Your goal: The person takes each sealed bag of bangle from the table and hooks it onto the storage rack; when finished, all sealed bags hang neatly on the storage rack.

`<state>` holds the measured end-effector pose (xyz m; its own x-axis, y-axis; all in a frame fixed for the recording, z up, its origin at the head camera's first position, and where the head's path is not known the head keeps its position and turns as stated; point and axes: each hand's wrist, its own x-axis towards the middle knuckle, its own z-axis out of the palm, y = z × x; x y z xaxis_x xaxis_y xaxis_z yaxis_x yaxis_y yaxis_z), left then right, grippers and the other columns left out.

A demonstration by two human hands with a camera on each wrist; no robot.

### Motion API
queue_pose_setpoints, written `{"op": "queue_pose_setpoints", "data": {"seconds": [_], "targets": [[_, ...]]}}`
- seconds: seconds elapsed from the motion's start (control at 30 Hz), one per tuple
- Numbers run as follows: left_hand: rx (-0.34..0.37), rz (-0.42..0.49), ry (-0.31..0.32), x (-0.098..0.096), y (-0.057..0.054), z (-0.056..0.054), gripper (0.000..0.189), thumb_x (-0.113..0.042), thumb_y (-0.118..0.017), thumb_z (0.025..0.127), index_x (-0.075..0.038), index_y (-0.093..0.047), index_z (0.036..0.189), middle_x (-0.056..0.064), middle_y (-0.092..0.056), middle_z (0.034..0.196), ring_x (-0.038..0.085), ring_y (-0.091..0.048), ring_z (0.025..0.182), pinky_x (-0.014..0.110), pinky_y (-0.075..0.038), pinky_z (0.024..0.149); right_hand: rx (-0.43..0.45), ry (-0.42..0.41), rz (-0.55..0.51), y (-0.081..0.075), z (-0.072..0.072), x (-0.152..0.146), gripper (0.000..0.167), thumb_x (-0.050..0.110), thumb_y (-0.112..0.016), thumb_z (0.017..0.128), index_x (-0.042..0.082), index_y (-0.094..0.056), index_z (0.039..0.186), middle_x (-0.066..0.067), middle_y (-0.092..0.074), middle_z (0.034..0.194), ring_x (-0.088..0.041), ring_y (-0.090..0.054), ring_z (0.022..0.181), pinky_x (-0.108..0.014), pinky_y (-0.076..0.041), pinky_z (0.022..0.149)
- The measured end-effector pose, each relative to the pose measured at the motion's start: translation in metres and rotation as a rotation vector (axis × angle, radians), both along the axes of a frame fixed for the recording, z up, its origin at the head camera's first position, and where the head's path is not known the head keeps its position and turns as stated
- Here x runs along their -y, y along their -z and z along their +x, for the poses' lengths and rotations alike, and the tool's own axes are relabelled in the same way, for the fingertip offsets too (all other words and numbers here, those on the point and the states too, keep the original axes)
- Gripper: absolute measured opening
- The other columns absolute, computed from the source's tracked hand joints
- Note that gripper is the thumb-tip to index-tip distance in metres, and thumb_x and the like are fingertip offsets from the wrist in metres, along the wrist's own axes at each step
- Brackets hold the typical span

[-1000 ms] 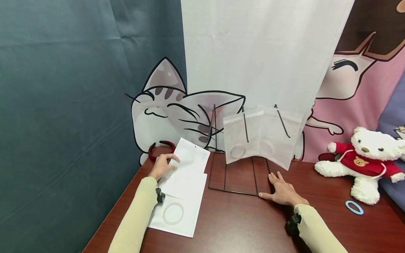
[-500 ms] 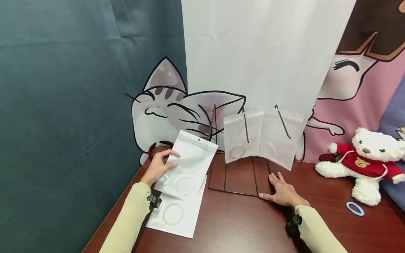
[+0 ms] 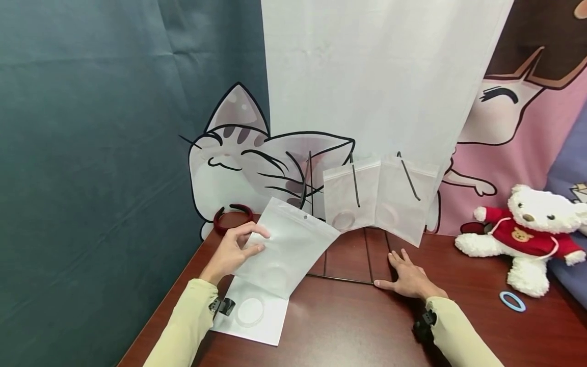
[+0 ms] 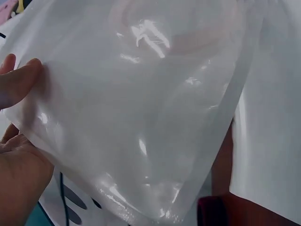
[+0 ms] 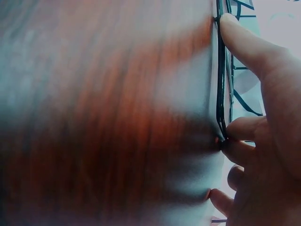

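I look at a teal curtain on the left and, beside it, a white cloth printed with a smiling cat. Below them spreads the reddish-brown desk. On it, near the cloth, stands a black wire rack; at the far right sits a white plush bear in a red hoodie. I have the held bag, frosted with a punched hole at its top, tilted in front of the rack's left part. It overlaps, from my angle, a lower bag flat on the desk; I cannot tell whether they touch. A left hanging bag and a right hanging bag are on the rack's hooks. My left hand has a narrow grip, pinching the held bag's left edge between thumb and fingers. My right hand has a wide grip, fingers spread, touching the front right corner of the rack's base. A dark red headband lies beyond the left hand, and a blue ring lies near the bear.
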<state>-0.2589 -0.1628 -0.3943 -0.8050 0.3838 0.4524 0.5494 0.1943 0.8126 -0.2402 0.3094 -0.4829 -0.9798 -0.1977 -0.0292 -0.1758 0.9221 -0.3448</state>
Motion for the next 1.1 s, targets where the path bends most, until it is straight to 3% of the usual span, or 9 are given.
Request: {"op": "queue_pose_setpoints", "data": {"seconds": [0.17, 0.43, 0.73, 0.9, 1.1], "targets": [[-0.064, 0.065, 0.036, -0.005, -0.007, 0.007, 0.026, 0.009, -0.077, 0.089, -0.004, -0.075, 0.111, 0.010, -0.070, 0.106, 0.014, -0.063, 0.104, 0.024, -0.050, 0.097, -0.004, 0.000, 0.000, -0.001, 0.000, -0.001, 0.109, 0.057, -0.081, 0.087, -0.017, -0.038, 0.154, -0.039, -0.032, 0.163, -0.061, -0.018, 0.154, -0.080, -0.034, 0.106], [-0.047, 0.136, -0.039, -0.008, -0.009, 0.008, 0.024, 0.010, -0.077, 0.088, 0.002, -0.074, 0.110, -0.009, -0.072, 0.108, 0.012, -0.063, 0.107, 0.019, -0.049, 0.101, 0.007, -0.001, -0.009, -0.003, 0.001, -0.001, 0.109, 0.057, -0.081, 0.087, -0.017, -0.037, 0.154, -0.039, -0.031, 0.163, -0.062, -0.017, 0.154, -0.081, -0.033, 0.106], [0.008, 0.155, -0.067, -0.013, -0.003, 0.001, 0.026, 0.006, -0.078, 0.090, -0.005, -0.075, 0.113, 0.010, -0.072, 0.118, 0.013, -0.062, 0.117, 0.018, -0.039, 0.116, 0.003, 0.003, 0.002, 0.001, 0.000, -0.001, 0.109, 0.057, -0.080, 0.087, -0.017, -0.038, 0.154, -0.039, -0.032, 0.163, -0.061, -0.018, 0.154, -0.081, -0.034, 0.105], [0.022, 0.160, -0.087, -0.015, -0.003, 0.001, 0.027, 0.006, -0.078, 0.090, -0.007, -0.075, 0.114, 0.013, -0.071, 0.122, 0.012, -0.061, 0.120, 0.017, -0.040, 0.116, 0.006, 0.003, 0.000, 0.002, -0.001, -0.001, 0.110, 0.058, -0.080, 0.087, -0.016, -0.037, 0.155, -0.038, -0.032, 0.164, -0.061, -0.017, 0.154, -0.081, -0.033, 0.106], [0.020, 0.168, -0.065, -0.019, -0.001, -0.006, 0.027, 0.006, -0.077, 0.091, -0.002, -0.073, 0.117, 0.014, -0.070, 0.124, 0.010, -0.061, 0.121, 0.017, -0.043, 0.113, 0.007, 0.009, -0.002, 0.001, 0.000, -0.001, 0.110, 0.058, -0.081, 0.086, -0.016, -0.037, 0.155, -0.038, -0.031, 0.164, -0.061, -0.017, 0.154, -0.081, -0.033, 0.106]]}}
